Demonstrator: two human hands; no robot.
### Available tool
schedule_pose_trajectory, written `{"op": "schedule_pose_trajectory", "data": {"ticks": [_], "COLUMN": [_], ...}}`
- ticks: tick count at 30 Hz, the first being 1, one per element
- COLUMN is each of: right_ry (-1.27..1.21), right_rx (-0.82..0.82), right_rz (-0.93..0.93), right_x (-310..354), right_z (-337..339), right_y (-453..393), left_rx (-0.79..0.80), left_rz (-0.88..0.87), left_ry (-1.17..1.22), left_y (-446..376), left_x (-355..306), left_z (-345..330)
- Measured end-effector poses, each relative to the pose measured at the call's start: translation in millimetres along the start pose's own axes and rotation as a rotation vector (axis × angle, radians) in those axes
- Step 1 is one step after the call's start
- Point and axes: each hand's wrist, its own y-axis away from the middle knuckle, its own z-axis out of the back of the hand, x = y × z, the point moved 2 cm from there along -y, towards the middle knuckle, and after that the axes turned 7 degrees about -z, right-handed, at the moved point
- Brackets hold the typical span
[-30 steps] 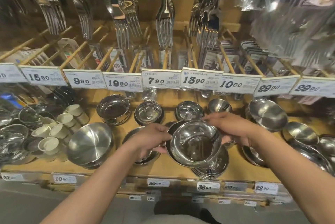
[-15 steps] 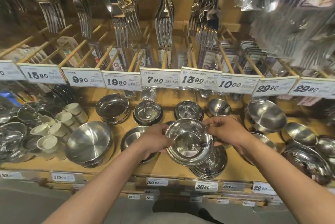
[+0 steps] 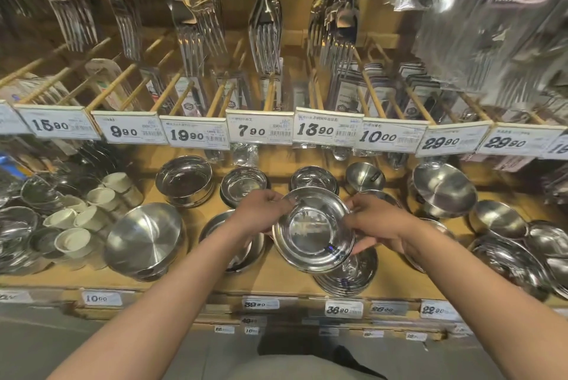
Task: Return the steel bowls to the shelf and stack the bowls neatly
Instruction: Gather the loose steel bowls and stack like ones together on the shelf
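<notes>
I hold a shallow steel bowl between both hands, tilted toward me, just above a stack of similar steel bowls at the front of the wooden shelf. My left hand pinches its left rim. My right hand grips the right rim, fingers curled under it. More steel bowls stand around: one at the back left, one behind my left hand, one behind the held bowl.
A big steel bowl lies tilted at the front left, next to white cups. Deep bowls and flat dishes crowd the right. Price tags and hanging forks overhang the shelf.
The bowl has come down and tipped flatter, closer to the stack at the shelf front. Both hands stayed on its rim.
</notes>
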Motion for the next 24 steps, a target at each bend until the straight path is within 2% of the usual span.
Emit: {"op": "schedule_pose_trajectory", "data": {"ticks": [5, 7, 15, 20, 24], "right_ry": [-0.238, -0.277, -0.252, -0.221, -0.238], "right_rx": [-0.015, -0.022, -0.076, -0.05, -0.11], "right_rz": [-0.036, -0.04, -0.061, -0.057, -0.036], "right_x": [-2.1, -2.0, 2.1, -2.2, -6.4], "right_z": [11.1, 15.4, 19.8, 15.4, 14.9], "right_y": [4.3, 5.8, 14.1, 18.6, 19.1], "left_rx": [0.109, 0.105, 0.039, 0.02, 0.009], "left_rz": [0.075, 0.064, 0.099, 0.105, 0.112], "left_ry": [0.223, 0.213, 0.171, 0.169, 0.142], "left_y": [0.8, -0.6, 1.2, 2.7, 3.3], "left_x": [-0.3, -1.0, -17.1, -23.6, -21.2], "left_z": [-2.6, -7.0, -12.4, -14.7, -18.6]}}
